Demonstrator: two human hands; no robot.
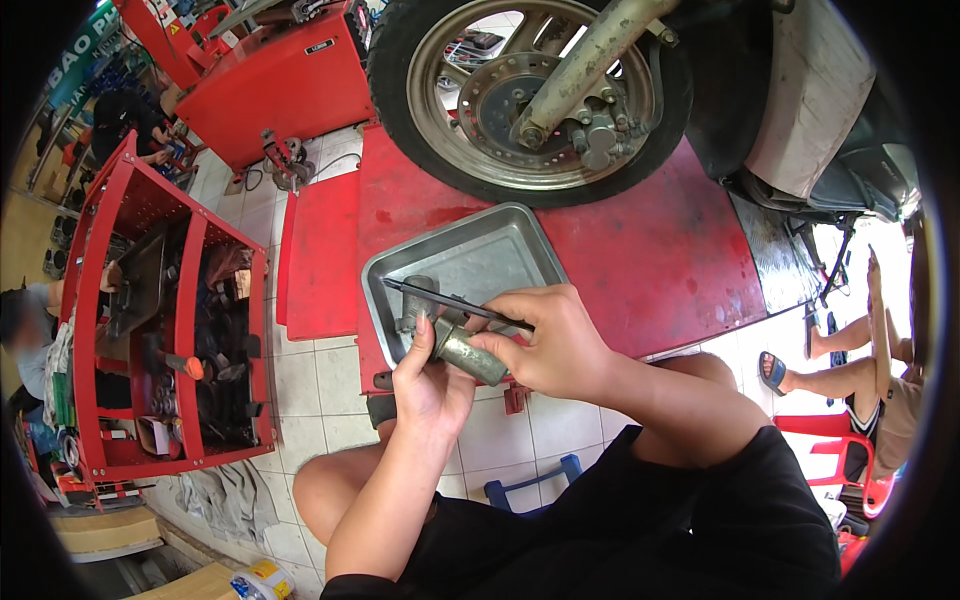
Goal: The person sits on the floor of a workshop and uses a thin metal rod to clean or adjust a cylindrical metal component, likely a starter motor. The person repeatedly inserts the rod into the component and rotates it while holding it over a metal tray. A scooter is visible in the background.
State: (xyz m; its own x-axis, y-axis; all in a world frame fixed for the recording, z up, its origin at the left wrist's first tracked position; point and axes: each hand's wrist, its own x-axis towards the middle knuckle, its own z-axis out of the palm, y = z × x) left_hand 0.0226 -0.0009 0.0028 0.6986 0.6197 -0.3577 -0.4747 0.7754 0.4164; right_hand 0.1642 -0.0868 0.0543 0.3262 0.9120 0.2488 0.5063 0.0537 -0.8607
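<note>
My left hand point(430, 388) is closed around a worn, greenish-grey metal cylinder-shaped part point(470, 355), held tilted over the near side of a shallow metal tray point(505, 250). My right hand point(560, 340) pinches a slim dark tool point(440, 297) with a narrow tip pointing left; its exact kind is unclear. The tool lies across the top of the metal part, close to my left fingertips. Behind the tool, a grey metal piece point(417, 298) shows above the tray; whether it joins the held part, I cannot tell.
The tray rests on a red platform point(640, 260) below a motorbike front wheel point(530, 100). To the left stands a red tool trolley point(185, 330) with a person beyond it. A small blue stool point(535, 482) is beneath me. Another person's sandalled foot point(773, 372) is at right.
</note>
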